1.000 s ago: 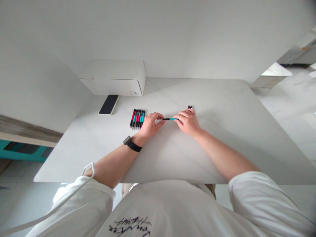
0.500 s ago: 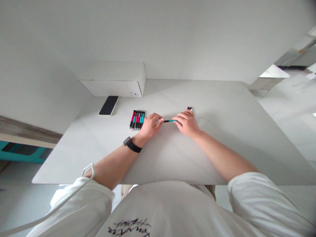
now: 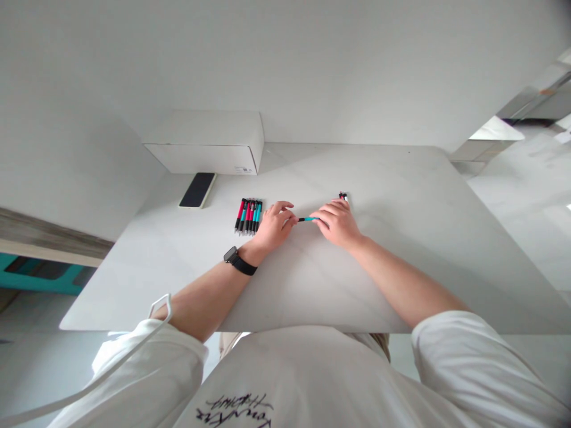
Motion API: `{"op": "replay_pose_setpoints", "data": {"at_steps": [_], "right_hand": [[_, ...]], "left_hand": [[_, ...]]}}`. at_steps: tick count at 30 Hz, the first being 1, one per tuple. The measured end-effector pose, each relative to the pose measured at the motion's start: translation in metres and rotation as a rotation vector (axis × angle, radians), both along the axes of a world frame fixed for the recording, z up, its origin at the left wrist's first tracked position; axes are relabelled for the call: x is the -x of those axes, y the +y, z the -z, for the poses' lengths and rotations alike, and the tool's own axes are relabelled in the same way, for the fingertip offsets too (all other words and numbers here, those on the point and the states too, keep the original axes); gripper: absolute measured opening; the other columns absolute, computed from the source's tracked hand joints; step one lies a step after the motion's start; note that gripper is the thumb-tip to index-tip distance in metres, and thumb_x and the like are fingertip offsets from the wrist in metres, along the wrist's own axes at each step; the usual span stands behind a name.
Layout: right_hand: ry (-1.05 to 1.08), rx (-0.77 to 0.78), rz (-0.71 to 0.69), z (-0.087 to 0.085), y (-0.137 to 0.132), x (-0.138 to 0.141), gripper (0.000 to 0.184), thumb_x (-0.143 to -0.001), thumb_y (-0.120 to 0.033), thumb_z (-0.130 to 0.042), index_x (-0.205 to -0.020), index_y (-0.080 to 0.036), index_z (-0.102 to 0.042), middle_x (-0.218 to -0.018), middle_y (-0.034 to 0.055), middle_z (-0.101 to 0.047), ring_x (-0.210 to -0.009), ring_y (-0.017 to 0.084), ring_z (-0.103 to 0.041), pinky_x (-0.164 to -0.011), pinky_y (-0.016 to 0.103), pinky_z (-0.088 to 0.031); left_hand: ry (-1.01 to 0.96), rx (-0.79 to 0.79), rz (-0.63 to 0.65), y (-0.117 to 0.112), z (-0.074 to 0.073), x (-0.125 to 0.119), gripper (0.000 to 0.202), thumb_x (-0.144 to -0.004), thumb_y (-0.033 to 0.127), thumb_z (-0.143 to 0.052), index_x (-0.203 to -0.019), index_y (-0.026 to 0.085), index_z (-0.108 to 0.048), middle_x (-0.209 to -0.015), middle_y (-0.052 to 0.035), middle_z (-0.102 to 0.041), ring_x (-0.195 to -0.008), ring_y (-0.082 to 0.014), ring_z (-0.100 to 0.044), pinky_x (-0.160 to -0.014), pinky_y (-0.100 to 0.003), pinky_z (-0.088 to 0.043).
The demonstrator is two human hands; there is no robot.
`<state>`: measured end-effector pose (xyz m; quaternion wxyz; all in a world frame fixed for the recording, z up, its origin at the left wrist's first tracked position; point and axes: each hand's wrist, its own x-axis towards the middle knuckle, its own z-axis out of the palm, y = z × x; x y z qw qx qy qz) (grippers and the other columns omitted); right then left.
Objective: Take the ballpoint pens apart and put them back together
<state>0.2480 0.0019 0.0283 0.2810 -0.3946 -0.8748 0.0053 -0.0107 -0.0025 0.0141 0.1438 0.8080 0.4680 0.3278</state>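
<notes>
A teal and black pen (image 3: 308,219) lies level between my two hands over the middle of the table. My left hand (image 3: 275,226) pinches its black end between thumb and fingers. Around the teal end the fingers of my right hand (image 3: 336,221) are closed, hiding that tip. Just left of my left hand, a row of red, teal and black pens (image 3: 248,217) lies side by side on the table. Past my right hand, the ends of a few more pens (image 3: 344,196) show; the rest of them is hidden behind the hand.
A long white box (image 3: 200,159) stands against the wall at the back left of the white table (image 3: 401,196). In front of it lies a phone (image 3: 197,190) with a dark screen. A pale cable (image 3: 111,361) runs by my left sleeve.
My left hand has shifted slightly right along the pen, covering more of its black end, and its index finger has lifted a little. My right hand has hardly moved.
</notes>
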Motion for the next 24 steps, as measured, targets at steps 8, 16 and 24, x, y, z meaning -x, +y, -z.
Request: {"op": "replay_pose_setpoints", "data": {"at_steps": [8, 16, 24], "right_hand": [[0.003, -0.010, -0.008, -0.0002, 0.0001, 0.0007, 0.020, -0.101, -0.027, -0.061, -0.111, -0.030, -0.077, -0.104, 0.0045, -0.076, -0.101, 0.026, -0.062, -0.111, 0.048, -0.034], [0.014, -0.020, -0.006, 0.0002, 0.0010, 0.0005, 0.019, -0.102, -0.027, -0.059, -0.110, -0.027, -0.077, -0.101, 0.0050, -0.076, -0.100, 0.026, -0.062, -0.111, 0.047, -0.035], [0.003, -0.027, -0.019, -0.0009, -0.0007, 0.0015, 0.018, -0.102, -0.029, -0.061, -0.108, -0.030, -0.078, -0.101, 0.0038, -0.076, -0.099, 0.025, -0.062, -0.111, 0.048, -0.034]], "left_hand": [[-0.018, -0.010, -0.016, -0.0021, -0.0015, -0.0012, 0.021, -0.104, 0.039, -0.058, -0.111, 0.025, -0.072, -0.140, -0.0095, -0.060, -0.127, -0.0264, -0.059, -0.111, -0.047, -0.047], [-0.049, -0.023, 0.020, -0.0021, -0.0027, -0.0006, 0.020, -0.096, 0.035, -0.071, -0.113, 0.024, -0.070, -0.139, -0.0106, -0.061, -0.130, -0.0278, -0.058, -0.111, -0.047, -0.047], [0.021, 0.039, 0.029, 0.0007, 0.0014, -0.0011, 0.030, -0.106, 0.037, -0.054, -0.093, 0.024, -0.078, -0.131, -0.0071, -0.069, -0.121, -0.0264, -0.062, -0.110, -0.047, -0.048]]}}
